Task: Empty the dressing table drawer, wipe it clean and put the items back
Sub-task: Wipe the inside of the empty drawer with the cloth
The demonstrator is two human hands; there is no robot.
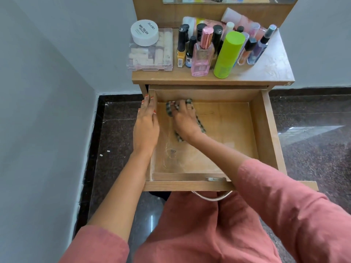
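The wooden drawer [264, 130] is pulled out from under the dressing table top [269, 73], and nothing lies in it but a cloth. My right hand [185, 120] presses a dark checked cloth [201, 126] flat on the drawer floor near the back left corner. My left hand [146, 126] rests on the drawer's left wall, fingers curled over its rim. Dust streaks show on the drawer floor in front of the cloth. The items stand on the table top: a green can [228, 54], a pink perfume bottle [202, 54], nail polish bottles [181, 46], a clear box [152, 56] with a white jar [144, 33] on it.
A grey wall [47, 92] runs close along the left. The floor [313, 130] is dark polished stone. A mirror edge [228, 0] shows at the top. The drawer's metal handle [212, 197] hangs over my lap.
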